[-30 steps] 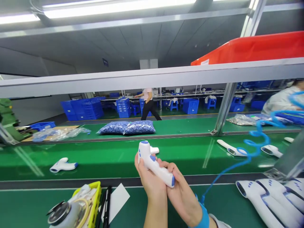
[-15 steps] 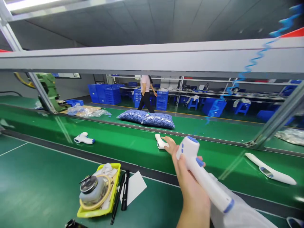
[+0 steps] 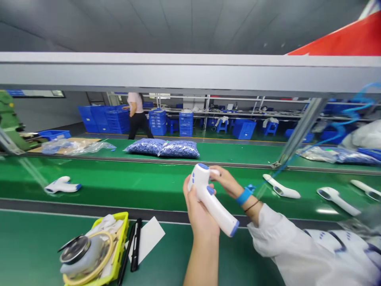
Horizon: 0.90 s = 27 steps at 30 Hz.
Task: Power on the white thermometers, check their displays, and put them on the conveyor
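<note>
My left hand (image 3: 204, 218) is closed around the handle of a white infrared thermometer (image 3: 218, 210) with blue buttons, a blue trigger and blue end caps. Its head points up, and my thumb lies along its side. Just behind it, my right hand (image 3: 228, 182), with a blue wristband and white sleeve, is closed on a second white thermometer (image 3: 214, 172), mostly hidden by the first. Both hands are above the green conveyor belt (image 3: 143, 182). On the belt, one thermometer (image 3: 63, 185) lies at the left and another (image 3: 281, 188) to the right.
A yellow basket (image 3: 122, 238) with a bottle and cloths stands at lower left, beside black pens (image 3: 136, 244) and white paper (image 3: 151, 238). Bags of blue parts (image 3: 178, 148) lie beyond the belt. A metal post (image 3: 300, 131) rises at right. Farther back, a person (image 3: 137, 115) walks.
The view has turned right. My right hand has taken hold of the thermometer from the belt and brought it beside the one in my left hand. The person behind has moved left.
</note>
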Available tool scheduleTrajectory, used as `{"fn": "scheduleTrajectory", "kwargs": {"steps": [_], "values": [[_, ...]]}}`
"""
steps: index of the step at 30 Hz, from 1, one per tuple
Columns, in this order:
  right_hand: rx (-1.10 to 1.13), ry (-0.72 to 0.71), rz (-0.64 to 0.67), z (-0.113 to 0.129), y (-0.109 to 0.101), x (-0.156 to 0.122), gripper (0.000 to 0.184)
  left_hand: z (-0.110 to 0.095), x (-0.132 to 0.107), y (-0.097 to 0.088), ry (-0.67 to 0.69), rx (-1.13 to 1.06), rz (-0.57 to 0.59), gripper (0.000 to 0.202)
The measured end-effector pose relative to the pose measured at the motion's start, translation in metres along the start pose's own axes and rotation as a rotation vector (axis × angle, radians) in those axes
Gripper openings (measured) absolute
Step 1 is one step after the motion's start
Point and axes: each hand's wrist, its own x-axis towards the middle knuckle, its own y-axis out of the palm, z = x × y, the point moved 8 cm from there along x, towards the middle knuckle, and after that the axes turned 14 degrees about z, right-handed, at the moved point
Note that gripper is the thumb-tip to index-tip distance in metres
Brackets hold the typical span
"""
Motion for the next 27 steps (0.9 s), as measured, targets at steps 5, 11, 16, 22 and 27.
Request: {"fn": "scheduleTrajectory", "kwargs": {"steps": [5, 11, 16, 22, 27], "values": [[0.339, -0.146, -0.295, 0.044, -0.084, -0.07, 0.038, 0.01, -0.005, -0.002, -0.014, 0.126, 0.046, 0.034], [0.759, -0.249, -0.497, 0.052, -0.105, -0.135, 0.03, 0.035, -0.009, -0.007, -0.067, 0.282, 0.091, 0.036], [0.643, -0.158, -0.498, 0.042, -0.101, -0.138, 0.041, 0.046, -0.008, -0.013, -0.155, 0.436, 0.094, 0.041], [0.593, -0.146, -0.444, 0.04, -0.101, -0.139, 0.043, 0.045, -0.012, -0.001, -0.253, 1.004, 0.292, 0.074], [0.527, -0.141, -0.396, 0.041, -0.099, -0.137, 0.044, 0.038, -0.01, 0.008, 0.069, 1.632, 0.419, 0.058]]}}
